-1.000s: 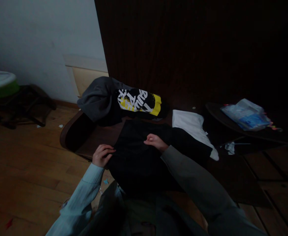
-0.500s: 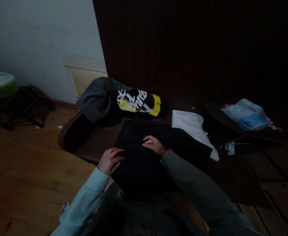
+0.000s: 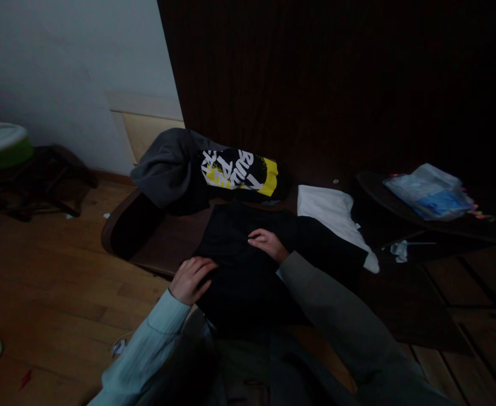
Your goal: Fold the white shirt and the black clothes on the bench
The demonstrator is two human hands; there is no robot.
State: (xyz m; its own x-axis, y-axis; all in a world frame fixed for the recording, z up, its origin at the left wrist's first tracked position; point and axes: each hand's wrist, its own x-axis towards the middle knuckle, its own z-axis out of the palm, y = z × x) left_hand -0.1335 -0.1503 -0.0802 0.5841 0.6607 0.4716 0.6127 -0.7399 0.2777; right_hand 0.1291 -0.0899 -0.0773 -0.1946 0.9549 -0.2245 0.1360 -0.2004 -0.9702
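Observation:
A black garment (image 3: 239, 265) lies spread on a low dark wooden table (image 3: 163, 242) in front of me. My left hand (image 3: 192, 277) rests on the garment's left edge, fingers lying together along the cloth. My right hand (image 3: 267, 242) lies flat on the middle of the garment with fingers stretched out. A white folded cloth (image 3: 332, 214) lies just right of the black garment.
A grey garment (image 3: 167, 169) and a black one with white and yellow lettering (image 3: 239, 172) are piled at the table's back. A plastic bag (image 3: 429, 192) sits on a round dark table at right. A dark stool (image 3: 40, 180) and wood floor (image 3: 53, 282) lie left.
My left hand has slid from the garment's outer left edge inward onto the cloth. My right hand has barely shifted on the garment's middle.

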